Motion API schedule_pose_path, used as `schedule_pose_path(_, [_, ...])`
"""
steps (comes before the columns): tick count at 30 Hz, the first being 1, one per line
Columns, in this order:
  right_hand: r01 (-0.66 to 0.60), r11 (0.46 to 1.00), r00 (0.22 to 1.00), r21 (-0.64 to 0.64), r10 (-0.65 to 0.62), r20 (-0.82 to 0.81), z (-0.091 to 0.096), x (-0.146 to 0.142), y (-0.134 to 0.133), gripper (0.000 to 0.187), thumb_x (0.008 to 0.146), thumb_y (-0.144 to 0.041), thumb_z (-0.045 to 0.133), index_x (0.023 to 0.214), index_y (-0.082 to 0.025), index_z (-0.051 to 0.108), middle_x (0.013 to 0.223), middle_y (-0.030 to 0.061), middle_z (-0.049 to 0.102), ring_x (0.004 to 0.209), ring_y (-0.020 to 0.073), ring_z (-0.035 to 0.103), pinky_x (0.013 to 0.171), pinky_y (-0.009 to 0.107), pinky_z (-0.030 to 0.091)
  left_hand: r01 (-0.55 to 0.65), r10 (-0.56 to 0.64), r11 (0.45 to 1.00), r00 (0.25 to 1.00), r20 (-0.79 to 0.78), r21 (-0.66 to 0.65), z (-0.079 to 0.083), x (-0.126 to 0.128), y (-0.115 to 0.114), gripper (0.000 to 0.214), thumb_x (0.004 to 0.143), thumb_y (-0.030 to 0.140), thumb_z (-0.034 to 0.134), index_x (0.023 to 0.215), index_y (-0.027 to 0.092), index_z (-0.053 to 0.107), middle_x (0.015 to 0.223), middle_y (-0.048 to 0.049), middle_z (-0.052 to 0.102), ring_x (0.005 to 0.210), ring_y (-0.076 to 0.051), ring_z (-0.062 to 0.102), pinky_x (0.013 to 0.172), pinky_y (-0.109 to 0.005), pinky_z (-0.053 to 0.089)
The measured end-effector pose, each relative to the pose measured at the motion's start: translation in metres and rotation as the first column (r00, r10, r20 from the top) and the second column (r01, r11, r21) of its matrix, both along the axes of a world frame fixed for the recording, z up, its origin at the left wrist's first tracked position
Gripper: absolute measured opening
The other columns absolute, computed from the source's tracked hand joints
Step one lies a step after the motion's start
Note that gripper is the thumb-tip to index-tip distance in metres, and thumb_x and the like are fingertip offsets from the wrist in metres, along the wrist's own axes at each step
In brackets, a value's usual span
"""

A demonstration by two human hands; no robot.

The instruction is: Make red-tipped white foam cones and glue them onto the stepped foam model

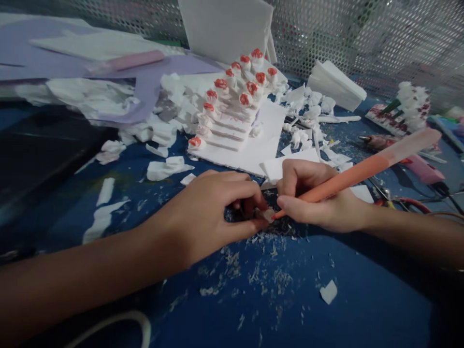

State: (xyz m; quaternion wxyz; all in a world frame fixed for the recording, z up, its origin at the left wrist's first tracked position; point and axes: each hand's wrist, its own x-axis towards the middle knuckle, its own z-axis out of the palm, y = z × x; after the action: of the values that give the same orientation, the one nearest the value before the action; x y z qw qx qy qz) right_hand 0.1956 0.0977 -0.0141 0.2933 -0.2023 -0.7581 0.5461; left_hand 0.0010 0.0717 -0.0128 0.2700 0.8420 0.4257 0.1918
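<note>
Near the middle of the blue table, my left hand (221,208) pinches a small pale piece (268,214) between thumb and fingers; its material is hard to make out. My right hand (315,195) is closed around an orange marker (348,176), whose red tip meets the piece. The marker's back end points up to the right. Just beyond my hands stands a white stepped model (228,125) on a white board (273,125). Small white blobs with red tops (221,84) line both sides of its steps.
Crumpled white scraps (166,169) and fine shavings (271,275) litter the blue table (344,319). On the right lie a pink glue gun (422,168) and red-handled scissors (413,204). Purple sheets (148,92) and a pink marker (136,60) are at back left. Perforated metal (362,38) stands behind.
</note>
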Motion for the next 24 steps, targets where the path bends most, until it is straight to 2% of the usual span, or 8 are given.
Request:
schedule_pose_path(12, [0.041, 0.996, 0.995, 0.082, -0.048, 0.082, 0.0003, -0.0009, -0.0011, 0.021, 0.076, -0.012, 0.057, 0.065, -0.016, 0.039, 0.056, -0.0073, 0.040, 0.048, 0.0014, 0.034, 0.041, 0.015, 0.027, -0.003, 0.003, 1.000, 1.000, -0.010, -0.007, 0.0031, 0.0016, -0.0003, 0.015, 0.073, 0.032, 0.059, 0.065, 0.020, 0.058, 0.063, 0.0029, 0.055, 0.058, -0.011, 0.050, 0.053, -0.021, 0.034])
schedule_pose_path(17, [0.038, 0.997, 0.996, 0.073, -0.044, 0.077, 0.0017, -0.0009, -0.0009, 0.022, 0.073, -0.007, 0.057, 0.065, -0.016, 0.039, 0.055, -0.0075, 0.042, 0.048, 0.0015, 0.035, 0.041, 0.015, 0.028, -0.001, 0.001, 1.000, 1.000, -0.006, 0.012, 0.0015, 0.0007, -0.0010, 0.014, 0.073, 0.033, 0.059, 0.067, 0.020, 0.059, 0.062, 0.0034, 0.055, 0.058, -0.011, 0.051, 0.053, -0.021, 0.034])
schedule_pose_path(24, [0.060, 0.996, 0.994, 0.068, -0.066, 0.086, 0.0048, -0.0026, -0.0008, 0.020, 0.077, -0.012, 0.054, 0.064, -0.016, 0.040, 0.051, -0.0074, 0.042, 0.045, 0.0025, 0.039, 0.041, 0.017, 0.030, -0.003, 0.003, 1.000, 1.000, -0.005, 0.008, 0.0016, 0.0004, -0.0013, 0.011, 0.073, 0.032, 0.060, 0.070, 0.022, 0.062, 0.064, 0.0036, 0.056, 0.060, -0.011, 0.051, 0.054, -0.021, 0.035])
